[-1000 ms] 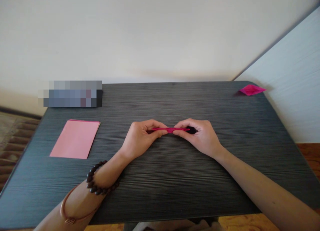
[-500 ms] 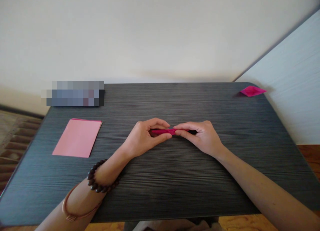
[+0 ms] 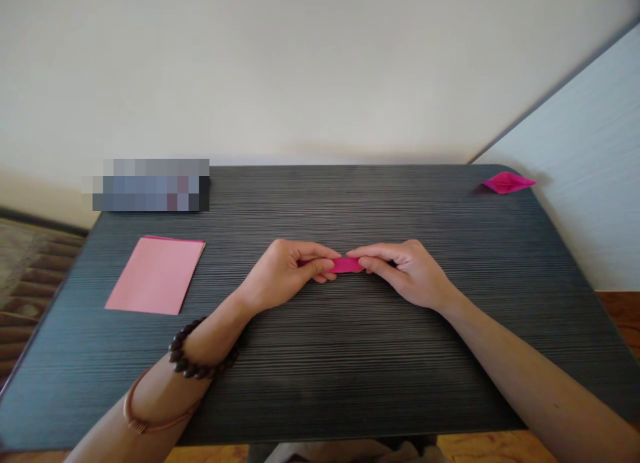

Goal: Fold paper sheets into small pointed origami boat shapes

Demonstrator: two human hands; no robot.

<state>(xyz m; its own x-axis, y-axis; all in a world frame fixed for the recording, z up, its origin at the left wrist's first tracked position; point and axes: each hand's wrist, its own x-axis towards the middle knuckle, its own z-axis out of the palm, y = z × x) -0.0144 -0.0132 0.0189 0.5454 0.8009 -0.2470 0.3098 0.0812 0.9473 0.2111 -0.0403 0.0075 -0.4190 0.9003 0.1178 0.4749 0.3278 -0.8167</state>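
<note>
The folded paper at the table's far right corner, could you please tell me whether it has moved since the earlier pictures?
No, the folded paper keeps its place against that corner of the table; only the view shifted slightly.

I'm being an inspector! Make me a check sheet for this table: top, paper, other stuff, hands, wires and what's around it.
Surface: dark, striped table.
Job's things: bright pink paper strip.
Clutter: light pink sheets at left; folded pink shape at far right; blurred-out object at far left.
Left hand: pinches the paper strip's left part.
Right hand: pinches its right end.
Cables: nothing seen.
Surroundings: pale wall behind, wood floor below.
</note>
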